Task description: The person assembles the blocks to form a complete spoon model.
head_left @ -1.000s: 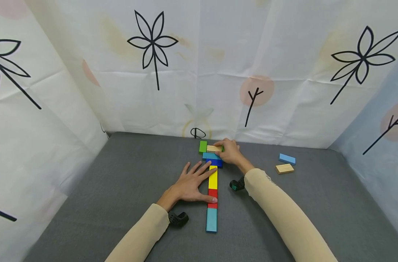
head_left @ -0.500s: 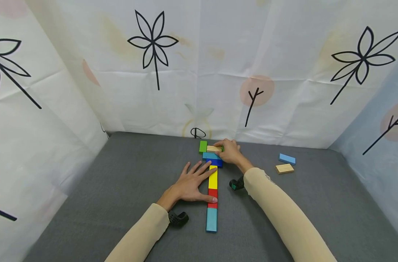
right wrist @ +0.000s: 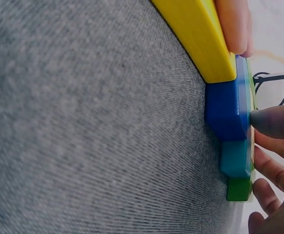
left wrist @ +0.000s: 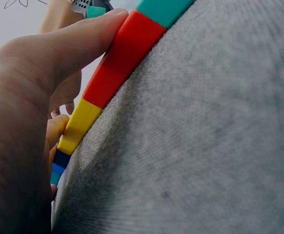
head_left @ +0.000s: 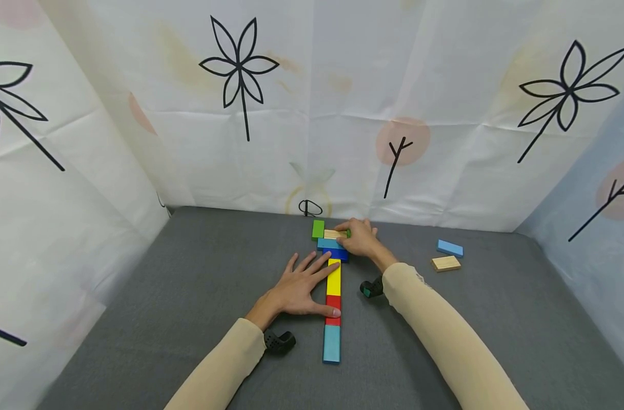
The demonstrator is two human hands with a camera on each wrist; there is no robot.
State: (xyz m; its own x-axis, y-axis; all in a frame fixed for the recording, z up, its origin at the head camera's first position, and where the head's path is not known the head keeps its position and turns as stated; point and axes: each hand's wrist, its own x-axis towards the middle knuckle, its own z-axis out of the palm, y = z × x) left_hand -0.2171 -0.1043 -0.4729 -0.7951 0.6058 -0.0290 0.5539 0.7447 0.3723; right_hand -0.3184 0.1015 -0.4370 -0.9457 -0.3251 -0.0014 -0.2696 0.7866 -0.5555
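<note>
In the head view, flat blocks form a line on the grey cloth. A teal block (head_left: 331,344) lies nearest, then red (head_left: 333,303), yellow (head_left: 334,279), a crosswise dark blue block (head_left: 337,255) and a crosswise light blue block (head_left: 329,243). My left hand (head_left: 298,290) lies with spread fingers over the line, its thumb on the red part and its index fingertip on the yellow block. At the far end, my right hand (head_left: 362,238) pinches a plain wooden block (head_left: 333,234) between thumb and index finger. A green block (head_left: 318,229) stands left of it; another green piece is mostly hidden by the right hand.
A loose light blue block (head_left: 450,248) and a plain wooden block (head_left: 446,263) lie off to the right. White printed fabric (head_left: 270,171) rises behind the table's far edge. Black wrist devices (head_left: 280,343) hang under both forearms.
The wooden block in the right hand has shifted very slightly towards the light blue block. Both hands otherwise keep their places.
</note>
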